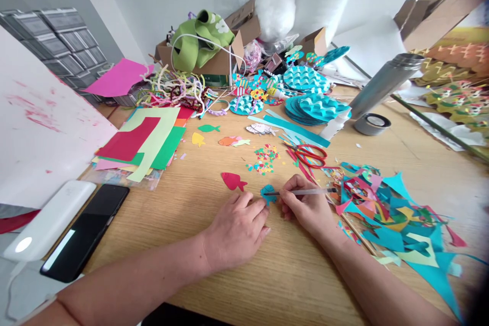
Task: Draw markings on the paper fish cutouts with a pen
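Observation:
My right hand (303, 202) is closed around a slim pen (311, 191), whose tip meets a small blue paper fish (268, 194) on the wooden table. Beside the fish, my left hand (239, 226) lies palm down, its fingers stretched out with the tips at the fish's lower left edge. A red paper fish (234, 181) lies just above the left fingers. Farther back are a green fish (209, 128), a yellow fish (197, 139), an orange fish (228, 141) with a pale green tail piece, and a white outlined fish (262, 129).
Red-handled scissors (308, 155) lie beyond my right hand, near confetti bits (265, 159). Paper scraps (397, 214) spread to the right. A steel flask (385, 84) stands behind its cap (372, 124). Coloured sheets (168, 147), a phone (86, 232) and a white device (49, 219) lie left.

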Demonstrator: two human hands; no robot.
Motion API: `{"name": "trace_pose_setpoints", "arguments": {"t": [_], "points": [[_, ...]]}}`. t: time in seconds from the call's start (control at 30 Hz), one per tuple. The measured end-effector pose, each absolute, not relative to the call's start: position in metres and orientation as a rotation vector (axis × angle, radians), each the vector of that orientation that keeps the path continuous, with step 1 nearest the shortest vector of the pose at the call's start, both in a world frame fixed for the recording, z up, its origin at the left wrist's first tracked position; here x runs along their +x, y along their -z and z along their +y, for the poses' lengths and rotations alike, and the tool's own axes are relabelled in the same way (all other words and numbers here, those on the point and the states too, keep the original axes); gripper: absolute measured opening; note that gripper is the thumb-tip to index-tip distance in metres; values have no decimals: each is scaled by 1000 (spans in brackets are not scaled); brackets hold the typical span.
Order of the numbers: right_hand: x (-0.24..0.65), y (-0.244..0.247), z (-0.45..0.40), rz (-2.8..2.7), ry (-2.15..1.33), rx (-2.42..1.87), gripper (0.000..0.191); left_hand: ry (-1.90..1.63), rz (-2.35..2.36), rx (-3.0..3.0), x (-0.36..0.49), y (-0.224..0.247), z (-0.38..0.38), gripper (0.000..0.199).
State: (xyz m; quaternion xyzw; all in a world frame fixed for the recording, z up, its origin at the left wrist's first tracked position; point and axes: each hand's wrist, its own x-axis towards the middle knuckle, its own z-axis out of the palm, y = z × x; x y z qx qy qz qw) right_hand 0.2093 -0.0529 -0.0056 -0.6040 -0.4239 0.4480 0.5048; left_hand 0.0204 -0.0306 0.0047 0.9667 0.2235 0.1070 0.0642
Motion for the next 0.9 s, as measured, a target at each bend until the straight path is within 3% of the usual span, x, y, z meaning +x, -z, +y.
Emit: {"name": "trace_pose_setpoints", "arguments": {"t": [0.9], "points": [[210, 6, -54, -1042, -1077, -1475, 20, -282, 709, 2887, 21, -6, -31, 30]]}}
